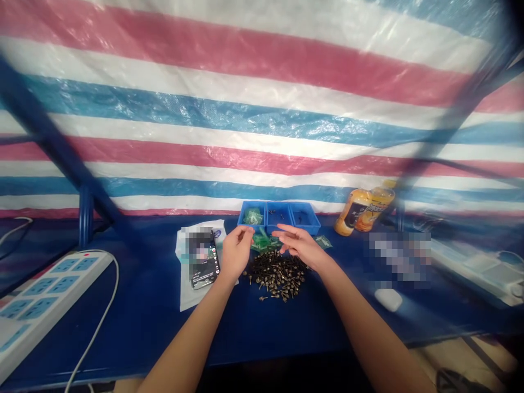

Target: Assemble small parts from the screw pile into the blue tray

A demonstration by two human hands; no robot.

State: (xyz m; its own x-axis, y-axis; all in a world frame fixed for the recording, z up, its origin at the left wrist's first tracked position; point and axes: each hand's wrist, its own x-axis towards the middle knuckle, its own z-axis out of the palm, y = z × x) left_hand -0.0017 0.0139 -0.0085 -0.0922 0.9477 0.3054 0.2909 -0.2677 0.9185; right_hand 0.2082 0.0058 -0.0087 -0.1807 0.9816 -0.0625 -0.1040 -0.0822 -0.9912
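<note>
A heap of bronze-coloured screws (277, 275) is spread on a blue table (135, 322), just below and between the hands. The left hand (236, 252) and right hand (301, 245) are held open, pinching nothing. A blue divided tray (278, 215) is set beyond them; a smartphone (203, 259) is laid beside the left hand.

pile of screws (276, 275) on the table (143, 322), divided tray (278, 215) behind it, phone (203, 259) to its left, bottles (360, 210) to its right
</note>
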